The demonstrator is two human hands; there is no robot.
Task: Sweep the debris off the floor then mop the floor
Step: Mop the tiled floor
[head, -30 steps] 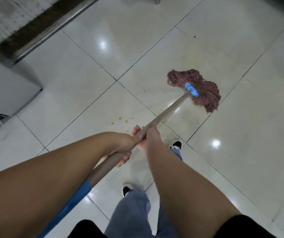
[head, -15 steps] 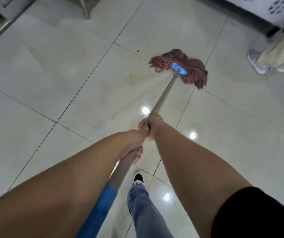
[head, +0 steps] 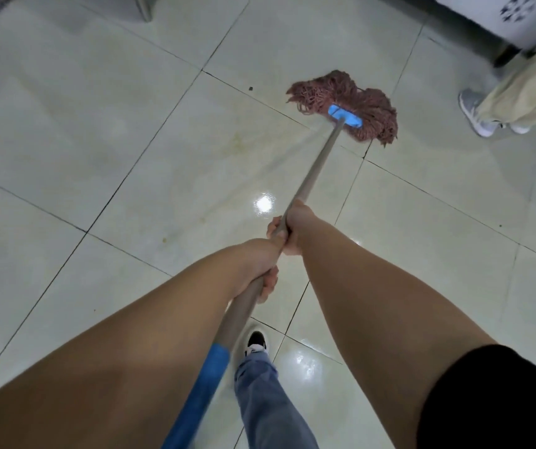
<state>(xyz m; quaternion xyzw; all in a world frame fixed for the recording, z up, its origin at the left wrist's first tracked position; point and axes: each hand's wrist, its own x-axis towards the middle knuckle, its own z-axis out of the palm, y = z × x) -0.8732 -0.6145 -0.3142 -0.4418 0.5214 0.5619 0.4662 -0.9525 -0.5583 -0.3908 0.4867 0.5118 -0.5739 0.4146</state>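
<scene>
The mop [head: 347,105] has a head of reddish-brown cotton strings, tangled and flat, held in a blue plastic clamp on a smooth grey pole with a blue sleeve near the top. It lies on the floor [head: 98,131], glossy pale square tiles with dark joints, wet streaks and yellowish stains. Another person's grey shoe [head: 474,111] stands at the right. The right hand [head: 292,226] wraps the pole, the left hand [head: 260,264] grips just behind it; the mop head is well ahead of both.
</scene>
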